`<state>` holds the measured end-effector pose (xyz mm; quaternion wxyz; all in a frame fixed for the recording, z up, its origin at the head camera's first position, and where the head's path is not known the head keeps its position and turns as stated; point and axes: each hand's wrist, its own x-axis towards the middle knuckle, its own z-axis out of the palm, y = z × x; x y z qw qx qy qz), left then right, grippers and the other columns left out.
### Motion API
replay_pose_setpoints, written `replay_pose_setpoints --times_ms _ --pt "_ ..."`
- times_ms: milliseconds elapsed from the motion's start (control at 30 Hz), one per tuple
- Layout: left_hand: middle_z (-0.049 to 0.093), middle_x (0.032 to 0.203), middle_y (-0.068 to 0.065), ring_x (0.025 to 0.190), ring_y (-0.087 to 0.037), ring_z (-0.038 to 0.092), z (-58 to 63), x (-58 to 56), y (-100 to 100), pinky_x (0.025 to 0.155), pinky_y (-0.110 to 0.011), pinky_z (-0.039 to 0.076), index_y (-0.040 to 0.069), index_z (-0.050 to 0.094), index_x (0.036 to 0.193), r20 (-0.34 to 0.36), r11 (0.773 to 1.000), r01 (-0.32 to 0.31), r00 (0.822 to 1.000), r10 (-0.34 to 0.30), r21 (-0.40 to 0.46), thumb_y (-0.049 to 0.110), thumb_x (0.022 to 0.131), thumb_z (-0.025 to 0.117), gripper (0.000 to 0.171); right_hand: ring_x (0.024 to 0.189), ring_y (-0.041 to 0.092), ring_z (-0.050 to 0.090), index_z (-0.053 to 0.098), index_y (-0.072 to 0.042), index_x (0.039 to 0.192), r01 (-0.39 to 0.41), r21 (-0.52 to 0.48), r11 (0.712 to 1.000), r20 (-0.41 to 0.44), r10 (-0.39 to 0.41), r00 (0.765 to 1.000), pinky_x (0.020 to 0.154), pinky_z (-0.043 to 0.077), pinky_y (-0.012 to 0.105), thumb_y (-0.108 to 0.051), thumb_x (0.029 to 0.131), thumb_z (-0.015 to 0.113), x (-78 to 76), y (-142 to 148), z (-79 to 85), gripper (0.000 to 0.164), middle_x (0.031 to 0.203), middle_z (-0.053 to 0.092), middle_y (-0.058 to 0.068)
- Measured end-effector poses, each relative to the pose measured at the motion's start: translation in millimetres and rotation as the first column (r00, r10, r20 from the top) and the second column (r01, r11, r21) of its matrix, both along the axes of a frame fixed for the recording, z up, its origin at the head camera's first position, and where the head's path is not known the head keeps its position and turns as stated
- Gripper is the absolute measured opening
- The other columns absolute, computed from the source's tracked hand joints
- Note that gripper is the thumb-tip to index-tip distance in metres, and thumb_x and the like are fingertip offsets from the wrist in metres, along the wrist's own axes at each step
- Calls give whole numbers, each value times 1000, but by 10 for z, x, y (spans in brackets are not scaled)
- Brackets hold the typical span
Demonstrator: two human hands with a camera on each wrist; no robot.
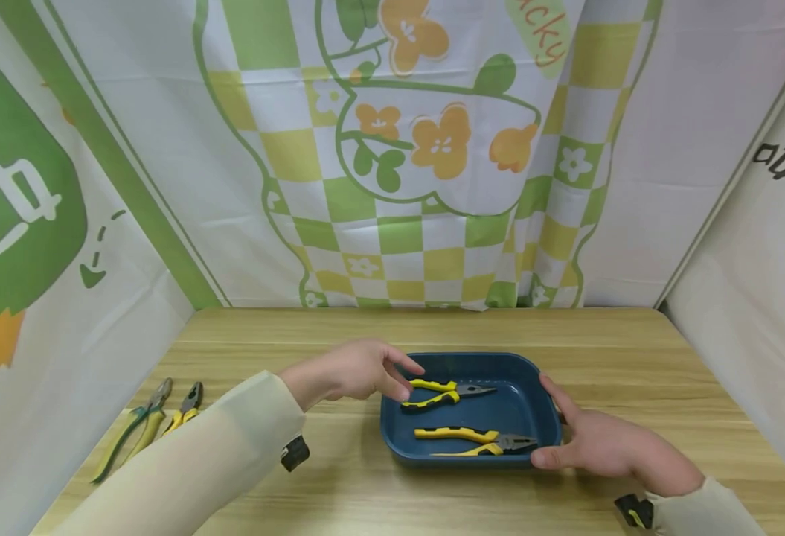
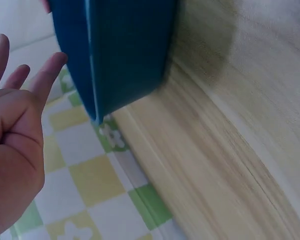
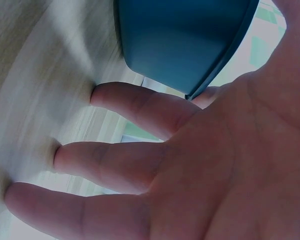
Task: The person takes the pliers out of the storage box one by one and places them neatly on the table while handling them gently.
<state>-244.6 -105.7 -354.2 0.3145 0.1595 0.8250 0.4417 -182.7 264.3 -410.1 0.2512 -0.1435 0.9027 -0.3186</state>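
A dark blue rectangular tray (image 1: 459,462) holds two pliers with yellow-and-black handles. The far one, needle-nose pliers (image 1: 475,390), points right; the near one, combination pliers (image 1: 455,432), lies along the front wall. My left hand (image 1: 359,370) hovers at the tray's left rim with fingers spread, its fingertips close over the needle-nose handles. In the left wrist view those fingers are extended beside the tray wall (image 2: 130,55). My right hand (image 1: 609,444) rests against the tray's right front corner, index finger and thumb at the rim. The right wrist view shows its other fingers (image 3: 125,105) straight, tips on the table.
On the table (image 1: 345,491) at the left lie green-handled pliers (image 1: 134,435) and yellow-handled pliers (image 1: 192,402), partly hidden by my left sleeve. A patterned curtain (image 1: 392,246) hangs behind the table's back edge, with printed cloth on both sides.
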Motion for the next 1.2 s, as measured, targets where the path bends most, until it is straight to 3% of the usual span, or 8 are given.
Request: replay_pose_setpoints --times_ms 100,200,300,500,667,800,1033,1200 --pt "73 101 -1 64 -7 56 -49 -36 116 54 -26 40 18 72 123 -59 996 46 997 -51 -74 10 86 79 39 89 22 65 -13 -7 158 -8 2 1000 -19 8 1000 90 47 54 -47 86 76 -1 -1 9 122 141 41 39" --pt "72 104 0 89 -9 66 -95 -52 240 74 -33 52 17 73 123 -107 981 92 988 -111 -170 12 84 81 40 92 24 65 -13 -7 158 -3 2 1000 -13 3 1000 90 46 54 -48 85 77 -3 1 14 122 141 42 38" --pt "68 117 3 103 -13 64 -120 -44 356 89 -38 51 23 74 121 -138 956 116 978 -158 -269 18 84 82 38 92 23 65 -13 -8 158 3 3 1000 1 -3 1000 90 47 53 -48 86 77 -7 -4 19 122 142 42 37" --pt "61 132 6 128 -19 50 -149 -21 558 95 -36 48 27 76 117 -195 884 162 943 -270 -439 25 84 82 33 90 22 65 -14 -8 158 2 -1 1000 6 -2 1000 90 47 54 -47 86 77 -10 -4 16 122 142 42 37" --pt "61 132 7 124 -17 53 -216 -27 663 93 -34 49 25 77 115 -195 829 165 930 -311 -534 26 85 81 30 93 25 65 -12 -6 158 4 7 1000 -14 -4 1000 92 45 56 -47 84 78 -1 -8 15 123 137 46 38" --pt "63 127 8 113 -11 58 -277 -25 716 84 -31 53 23 78 109 -188 801 166 926 -327 -575 26 85 82 25 94 26 64 -12 -6 157 8 9 1000 -15 -7 1000 92 44 57 -47 84 78 -6 -1 11 123 136 47 38" --pt "71 83 8 70 -3 65 -334 -15 783 81 -28 53 15 78 108 -162 792 179 930 -330 -584 21 84 82 25 90 23 65 -12 -7 158 18 8 1000 5 -18 1000 91 46 55 -47 85 78 -7 1 11 122 140 44 38" --pt "71 80 9 71 -3 64 -334 -38 839 86 -26 51 15 78 111 -162 742 185 915 -369 -645 24 85 82 28 92 24 65 -12 -8 158 15 4 1000 -2 -15 1000 92 45 57 -47 85 78 -9 2 12 123 138 46 38"
